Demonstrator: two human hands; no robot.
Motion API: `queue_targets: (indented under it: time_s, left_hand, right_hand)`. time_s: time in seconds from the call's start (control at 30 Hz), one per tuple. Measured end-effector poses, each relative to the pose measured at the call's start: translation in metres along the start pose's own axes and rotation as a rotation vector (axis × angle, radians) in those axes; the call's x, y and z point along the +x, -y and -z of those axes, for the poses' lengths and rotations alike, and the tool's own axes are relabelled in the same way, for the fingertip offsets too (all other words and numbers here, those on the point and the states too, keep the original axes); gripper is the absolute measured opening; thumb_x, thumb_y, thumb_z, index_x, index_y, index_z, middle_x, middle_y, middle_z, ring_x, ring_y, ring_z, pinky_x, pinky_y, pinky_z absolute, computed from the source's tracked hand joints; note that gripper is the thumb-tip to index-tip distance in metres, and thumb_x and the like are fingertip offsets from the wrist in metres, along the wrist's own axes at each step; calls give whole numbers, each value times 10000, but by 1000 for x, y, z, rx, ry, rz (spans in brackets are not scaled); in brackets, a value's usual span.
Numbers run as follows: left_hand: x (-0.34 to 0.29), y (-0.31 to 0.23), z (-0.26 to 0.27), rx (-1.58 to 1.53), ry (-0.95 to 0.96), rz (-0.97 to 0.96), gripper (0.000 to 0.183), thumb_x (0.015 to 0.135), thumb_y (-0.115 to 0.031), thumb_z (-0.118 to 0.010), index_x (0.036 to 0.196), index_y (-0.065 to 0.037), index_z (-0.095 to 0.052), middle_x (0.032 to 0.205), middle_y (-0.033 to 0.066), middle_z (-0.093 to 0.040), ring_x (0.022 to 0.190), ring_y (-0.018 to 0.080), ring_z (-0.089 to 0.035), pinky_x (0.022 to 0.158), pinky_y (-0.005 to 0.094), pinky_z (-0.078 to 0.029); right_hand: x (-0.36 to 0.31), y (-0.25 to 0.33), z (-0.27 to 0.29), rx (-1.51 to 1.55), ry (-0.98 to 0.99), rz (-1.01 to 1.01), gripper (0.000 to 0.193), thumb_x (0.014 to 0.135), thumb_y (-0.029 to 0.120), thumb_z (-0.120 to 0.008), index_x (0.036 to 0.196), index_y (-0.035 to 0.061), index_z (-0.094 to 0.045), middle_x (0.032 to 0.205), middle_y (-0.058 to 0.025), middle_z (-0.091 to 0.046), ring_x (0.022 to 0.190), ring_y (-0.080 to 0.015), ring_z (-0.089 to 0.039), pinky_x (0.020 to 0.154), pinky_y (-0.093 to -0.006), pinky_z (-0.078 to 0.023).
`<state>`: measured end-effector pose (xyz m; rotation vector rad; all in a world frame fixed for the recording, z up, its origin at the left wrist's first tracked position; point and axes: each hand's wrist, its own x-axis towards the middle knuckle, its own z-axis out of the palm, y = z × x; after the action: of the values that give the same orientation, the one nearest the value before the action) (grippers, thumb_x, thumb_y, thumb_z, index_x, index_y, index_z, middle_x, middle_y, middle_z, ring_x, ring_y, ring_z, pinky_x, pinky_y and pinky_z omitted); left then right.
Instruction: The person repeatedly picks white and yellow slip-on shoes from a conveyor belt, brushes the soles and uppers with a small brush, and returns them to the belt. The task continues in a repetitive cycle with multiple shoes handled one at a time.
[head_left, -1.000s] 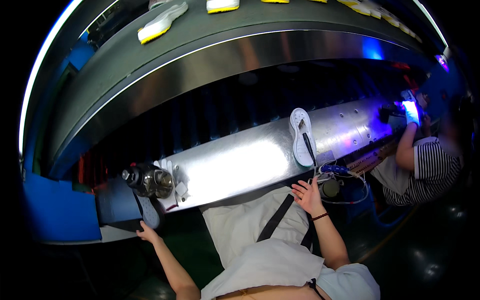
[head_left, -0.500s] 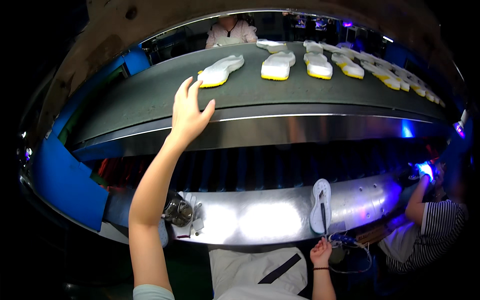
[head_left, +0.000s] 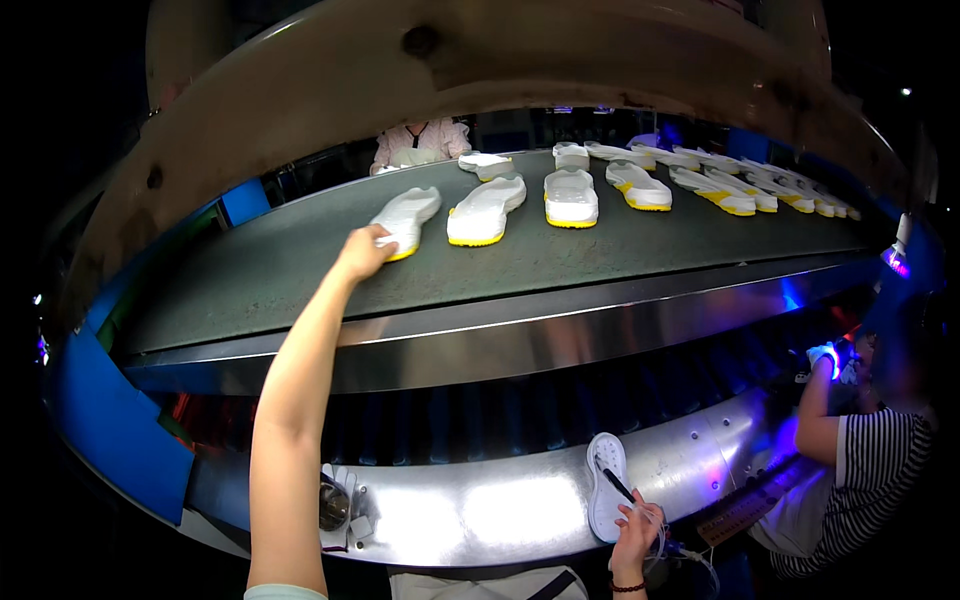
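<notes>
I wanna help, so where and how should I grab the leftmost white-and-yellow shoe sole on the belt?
Probably best to take that shoe sole by its near, yellow-edged end, reaching from the person's side, slightly left. It lies lengthwise, with that end pointing toward them, and the next sole is on its right. The left hand is at that end.

From the wearer's head, the left of two fisheye cameras looks forward and down over the left hand [head_left: 364, 252] and right hand [head_left: 636, 532]. The metal bench [head_left: 430, 520] lies nearest, low in view, with the conveyor belt [head_left: 480, 275] beyond and a co-worker [head_left: 440, 140] farther off, near the top. Straight edges bow toward the rim.
</notes>
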<state>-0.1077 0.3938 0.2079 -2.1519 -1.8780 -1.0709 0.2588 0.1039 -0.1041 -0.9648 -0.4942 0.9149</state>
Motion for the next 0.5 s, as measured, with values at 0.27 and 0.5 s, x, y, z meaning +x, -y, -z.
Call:
queue_targets:
  time_s: [0.27, 0.5]
  left_hand:
    - [2, -121, -59, -25, 52, -3, 258, 696, -311, -619, 822, -86, -636, 858, 158, -610, 862, 290, -576, 760, 356, -439]
    - [-20, -166, -62, -30, 104, -127, 321, 746, -350, -557, 918, -82, -595, 984, 167, -554, 939, 302, -530, 802, 374, -417]
  right_hand:
    - [16, 3, -23, -218, 82, 155, 265, 776, 20, -522, 1025, 0, -435, 893, -74, -504, 734, -108, -480, 652, -205, -386]
    - [51, -15, -24, -666, 225, 312, 133, 715, 27, -579, 845, 1, -586, 893, -79, -574, 782, -152, -540, 664, -232, -429]
